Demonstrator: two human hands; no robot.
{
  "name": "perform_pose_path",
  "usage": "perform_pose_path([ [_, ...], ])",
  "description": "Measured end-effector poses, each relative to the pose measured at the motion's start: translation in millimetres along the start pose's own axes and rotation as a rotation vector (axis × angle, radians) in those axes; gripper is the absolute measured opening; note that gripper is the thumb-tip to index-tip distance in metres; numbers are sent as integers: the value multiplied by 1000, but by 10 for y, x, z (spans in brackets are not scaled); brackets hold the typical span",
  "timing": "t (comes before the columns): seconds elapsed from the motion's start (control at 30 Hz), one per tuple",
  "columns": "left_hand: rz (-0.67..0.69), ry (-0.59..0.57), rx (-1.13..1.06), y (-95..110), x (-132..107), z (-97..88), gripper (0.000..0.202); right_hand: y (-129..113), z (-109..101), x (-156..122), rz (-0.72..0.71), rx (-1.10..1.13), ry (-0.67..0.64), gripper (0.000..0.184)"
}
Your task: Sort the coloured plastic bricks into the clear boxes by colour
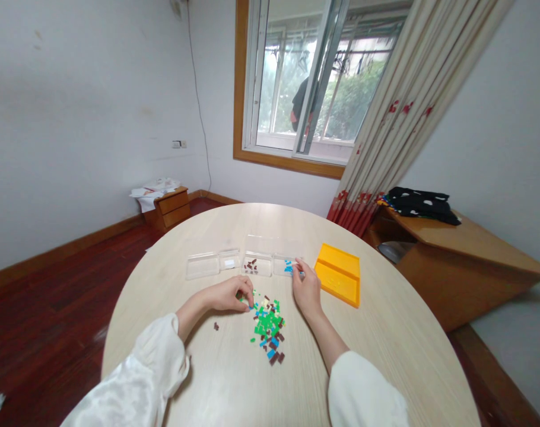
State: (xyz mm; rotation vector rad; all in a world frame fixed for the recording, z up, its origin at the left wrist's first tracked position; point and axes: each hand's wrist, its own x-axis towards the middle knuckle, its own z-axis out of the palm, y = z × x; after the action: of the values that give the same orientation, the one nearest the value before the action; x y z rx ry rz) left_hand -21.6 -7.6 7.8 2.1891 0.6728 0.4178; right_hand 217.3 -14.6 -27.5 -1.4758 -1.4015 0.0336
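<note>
A loose pile of small building bricks [269,323], mostly green with brown, blue and cream ones, lies on the round table. At the pile's upper left edge, my left hand [229,293] has thumb and fingers closed at a small blue brick [251,307]. My right hand [307,289] reaches over the near edge of a clear plastic box [279,270] that holds several blue bricks [288,266]. Its fingertips are pinched together; what lies between them, if anything, is hidden. Left of that box, brown bricks [251,265] sit in another clear compartment [264,271].
Further left stands a clear open box [202,268] with a white label in its lid part. An open yellow case [354,290] lies right of my right hand, with a few small yellowish pieces inside. Stray brown bricks [216,326] lie below my left wrist.
</note>
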Motion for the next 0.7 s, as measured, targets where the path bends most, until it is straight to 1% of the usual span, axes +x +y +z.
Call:
perform_pose_path([
  [0.1, 11, 13, -9, -5, 6, 7, 5, -10, 4, -1, -10, 5, -10, 37],
  [0.3, 21, 36, 9, -13, 21, 17, 19, -43, 0, -9, -36, 34, -18, 34],
  [0.57, 26, 44, 9, -21, 20, 24, 22, -66, 6, -16, -73, 53, -21, 30],
  [0.63, 23, 59, -7, -13, 22, 29, 23, -98, -6, -34, -107, 41, -39, 29],
  [0.7, 15, 84, -36, -10, 29, 36, 23, -162, -30, -69, -172, 27, -74, 27],
])
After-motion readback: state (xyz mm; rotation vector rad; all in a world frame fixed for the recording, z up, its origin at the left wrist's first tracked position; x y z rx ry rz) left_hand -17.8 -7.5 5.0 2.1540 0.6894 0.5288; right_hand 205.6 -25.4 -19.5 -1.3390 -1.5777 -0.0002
